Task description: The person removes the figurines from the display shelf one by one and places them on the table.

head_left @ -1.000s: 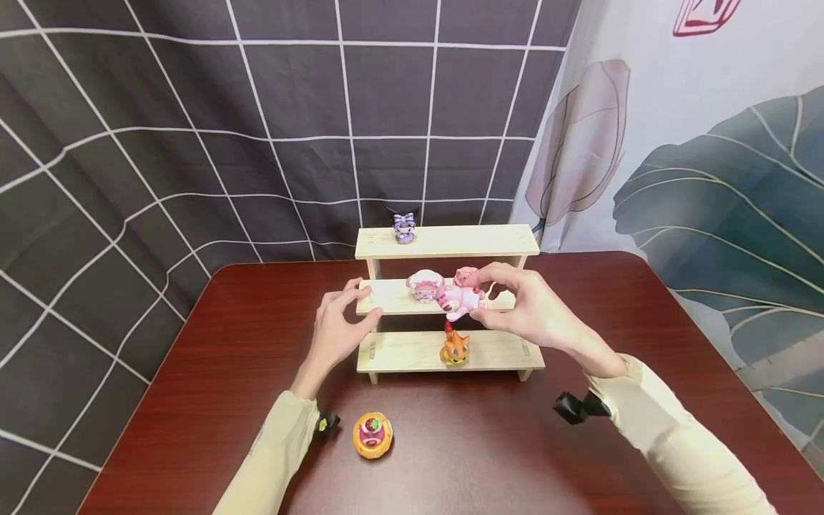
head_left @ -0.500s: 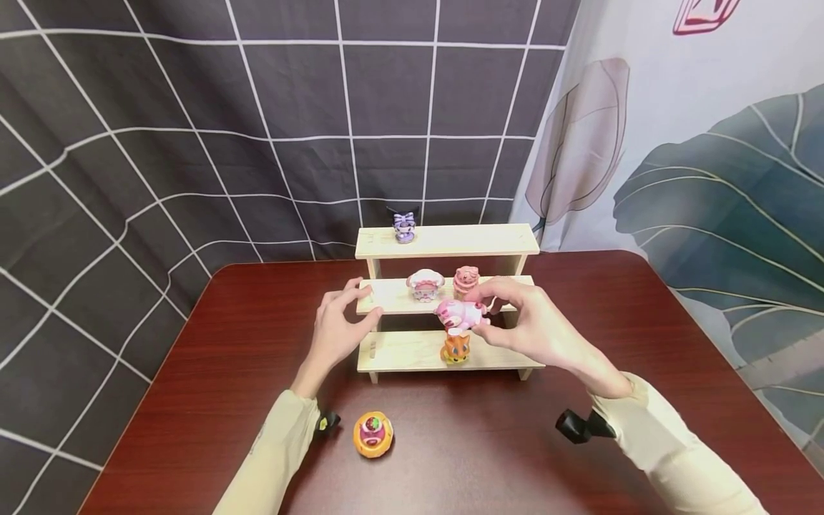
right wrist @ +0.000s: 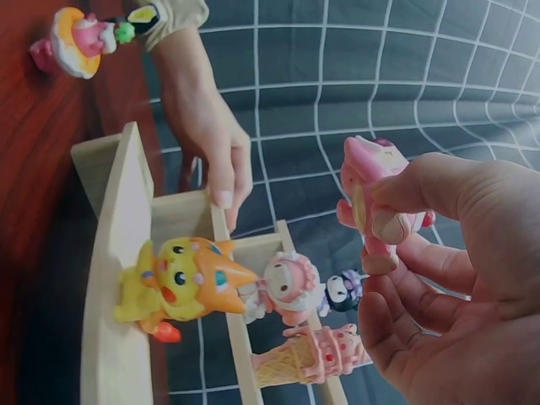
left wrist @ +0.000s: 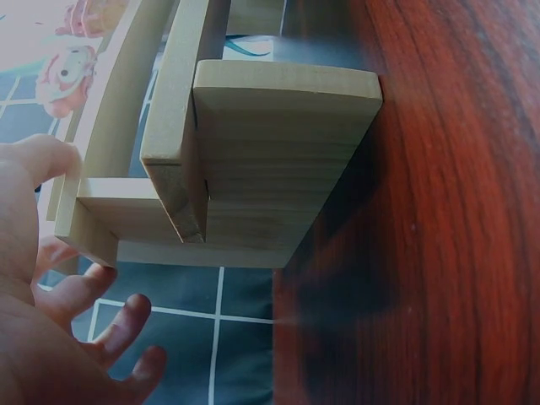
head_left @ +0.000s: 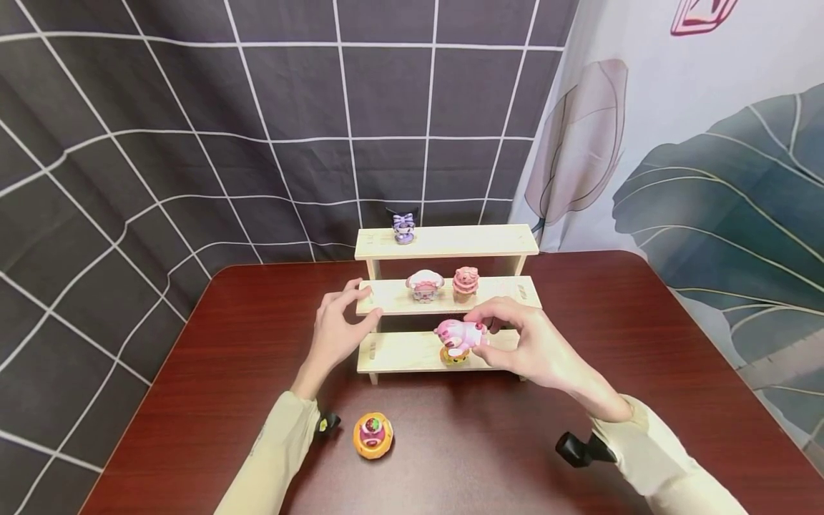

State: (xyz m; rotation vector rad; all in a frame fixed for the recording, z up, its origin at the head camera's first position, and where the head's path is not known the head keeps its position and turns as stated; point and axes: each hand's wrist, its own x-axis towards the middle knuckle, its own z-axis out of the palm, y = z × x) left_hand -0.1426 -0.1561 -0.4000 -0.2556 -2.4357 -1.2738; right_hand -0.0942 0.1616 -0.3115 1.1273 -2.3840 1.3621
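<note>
My right hand (head_left: pixel 531 350) pinches a pink figurine (head_left: pixel 458 333) between thumb and fingers, tipped on its side in front of the lowest tier. In the head view it overlaps a yellow figurine with an orange hood (right wrist: pixel 194 278), which stands on that tier. My left hand (head_left: pixel 337 322) grips the left end of the middle tier of a three-tier wooden shelf (head_left: pixel 399 350), thumb at the front edge and fingers behind. On the middle tier, a white-and-pink hooded figurine (head_left: pixel 425 285) stands beside a pink ice-cream-cone figurine (head_left: pixel 466 284).
A purple figurine with dark ears (head_left: pixel 404 229) stands on the top tier, left of centre. An orange tart-shaped figurine (head_left: pixel 373 436) sits on the dark red table (head_left: pixel 463 458), in front of the shelf. A dark grid-patterned curtain (head_left: pixel 290 164) hangs behind.
My right hand has brought the pink figurine down from before the middle tier to the lowest tier, uncovering the ice-cream-cone figurine and covering the orange hood. My left hand has stayed put.
</note>
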